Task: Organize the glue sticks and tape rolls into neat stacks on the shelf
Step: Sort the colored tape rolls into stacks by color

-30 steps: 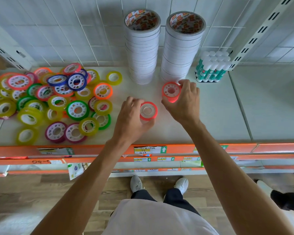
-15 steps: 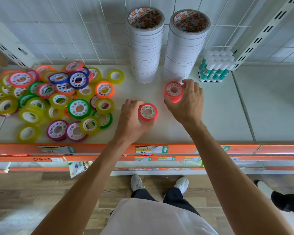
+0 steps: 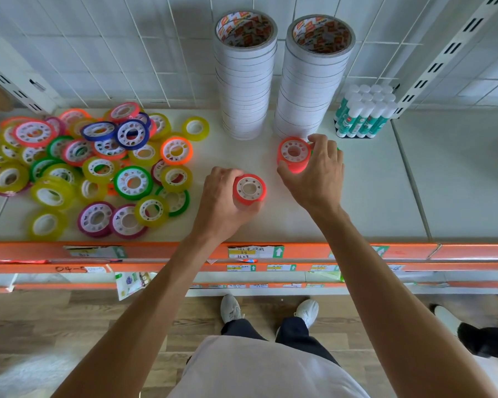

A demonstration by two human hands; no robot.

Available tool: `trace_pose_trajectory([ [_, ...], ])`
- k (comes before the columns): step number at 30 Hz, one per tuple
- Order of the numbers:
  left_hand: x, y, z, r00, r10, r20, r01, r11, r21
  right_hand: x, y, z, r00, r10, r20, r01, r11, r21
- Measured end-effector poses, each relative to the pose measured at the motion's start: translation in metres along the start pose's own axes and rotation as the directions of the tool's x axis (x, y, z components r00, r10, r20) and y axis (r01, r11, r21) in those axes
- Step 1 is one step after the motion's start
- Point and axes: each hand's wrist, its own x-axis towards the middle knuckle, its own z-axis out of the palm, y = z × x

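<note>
- On the shelf (image 3: 385, 196), mid-front, two short red stacks are being built; the loose rolls (image 3: 78, 168) lie heaped to the left, well apart, so sorting looks far from done.
- The left hand (image 3: 222, 202) curls round the near stack (image 3: 249, 189), gripping its side.
- The right hand (image 3: 316, 170) pinches the far stack (image 3: 293, 153), thumb low, fingers over its back edge.
- Next, likely: square both stacks, let go, then reach left for more.
- The glue sticks (image 3: 362, 113) stand bunched at the back right, beside two tall white stacks (image 3: 270, 81).

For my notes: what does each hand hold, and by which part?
The left hand grips a red tape stack around its side. The right hand grips another red tape stack by its outer rim.
</note>
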Motion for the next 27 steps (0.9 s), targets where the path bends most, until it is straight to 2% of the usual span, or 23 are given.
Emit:
trace_pose_trajectory([
  [11, 0.0, 0.0, 0.0, 1.0, -0.005, 0.011, 0.005, 1.0, 0.015, -0.001, 0.0, -0.001, 0.999, -0.007, 0.033, 0.008, 1.0, -0.019],
  [18, 0.011, 0.02, 0.006, 0.995, 0.082, -0.062, -0.083, 0.997, -0.01, -0.028, 0.023, -0.025, 0.981, -0.183, 0.068, 0.184, 0.983, -0.017],
  [22, 0.038, 0.048, 0.021, 0.984, 0.097, -0.148, -0.104, 0.994, -0.035, -0.039, 0.041, -0.035, 0.981, -0.17, 0.097, 0.172, 0.985, -0.008],
  [27, 0.061, 0.067, 0.039, 0.987, 0.066, -0.148, -0.064, 0.998, 0.019, -0.049, 0.054, -0.041, 0.985, -0.145, 0.096, 0.143, 0.989, 0.029],
])
